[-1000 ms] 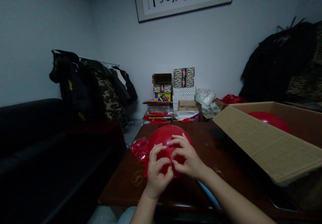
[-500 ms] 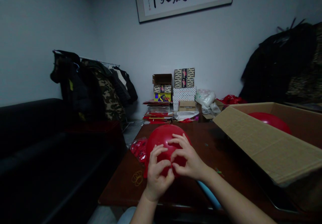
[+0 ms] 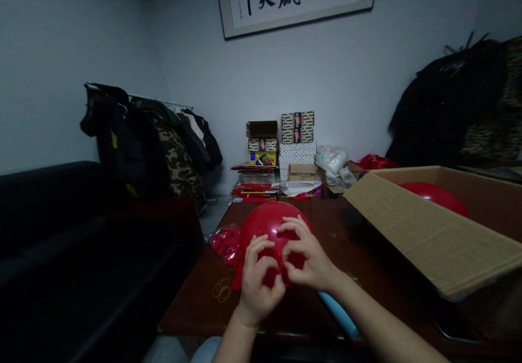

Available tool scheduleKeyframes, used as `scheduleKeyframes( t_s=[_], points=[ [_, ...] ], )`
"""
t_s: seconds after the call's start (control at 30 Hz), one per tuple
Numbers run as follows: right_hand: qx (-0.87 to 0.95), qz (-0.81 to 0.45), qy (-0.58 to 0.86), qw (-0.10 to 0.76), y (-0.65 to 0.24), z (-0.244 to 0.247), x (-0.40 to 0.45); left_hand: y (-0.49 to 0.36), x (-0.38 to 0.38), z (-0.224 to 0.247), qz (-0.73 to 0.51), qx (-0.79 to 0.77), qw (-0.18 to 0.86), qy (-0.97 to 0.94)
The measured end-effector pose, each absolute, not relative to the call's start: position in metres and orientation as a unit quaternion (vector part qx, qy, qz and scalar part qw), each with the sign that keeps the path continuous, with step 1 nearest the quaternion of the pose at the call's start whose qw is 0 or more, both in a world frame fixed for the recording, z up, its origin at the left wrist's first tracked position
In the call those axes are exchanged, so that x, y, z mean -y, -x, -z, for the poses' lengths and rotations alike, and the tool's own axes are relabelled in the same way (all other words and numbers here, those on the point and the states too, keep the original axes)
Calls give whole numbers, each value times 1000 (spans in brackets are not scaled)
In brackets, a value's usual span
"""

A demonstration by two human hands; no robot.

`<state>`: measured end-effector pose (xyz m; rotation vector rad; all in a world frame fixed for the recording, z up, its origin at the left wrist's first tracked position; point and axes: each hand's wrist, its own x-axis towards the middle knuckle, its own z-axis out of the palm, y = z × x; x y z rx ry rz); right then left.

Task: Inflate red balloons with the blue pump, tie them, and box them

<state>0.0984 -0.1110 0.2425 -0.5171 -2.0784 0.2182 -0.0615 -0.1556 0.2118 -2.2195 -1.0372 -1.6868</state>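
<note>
A round, inflated red balloon point(image 3: 261, 223) is at the near part of the dark brown table point(image 3: 342, 227). In front of it, my left hand point(image 3: 261, 284) and my right hand point(image 3: 308, 254) meet at the balloon's neck, thumbs and index fingertips pinched close together on the red rubber. The other fingers of both hands curve up over the balloon's surface. The neck itself is small and mostly covered by the fingertips.
Left of the balloon lie a clear bag of red items point(image 3: 225, 242) and yellow rubber bands point(image 3: 222, 290). A light blue tube point(image 3: 338, 314) is by the near edge. At right, an open cardboard box point(image 3: 432, 227) holds another red balloon point(image 3: 436, 197).
The thumb and index finger of my left hand have spread slightly into a rounder shape. The whole view has shifted a little; both hands remain at the balloon's neck.
</note>
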Motion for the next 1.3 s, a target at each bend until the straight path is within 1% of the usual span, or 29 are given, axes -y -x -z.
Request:
scheduleKeyframes(
  t_s=[0.2,0.43,0.7,1.0,1.3],
  points=[
    [854,-76,202,474,-102,-243,112,59,153,-211,561,383,100,727],
    [843,-90,207,488,-103,-242,114,60,155,-214,577,375,111,717],
    [845,-82,200,490,-99,-245,115,60,157,-217,568,359,138,728],
    [837,-111,185,502,-99,-246,118,62,153,-216,570,368,95,729],
    [838,-91,221,490,-106,-241,108,60,151,-220,584,358,129,717]
  ],
)
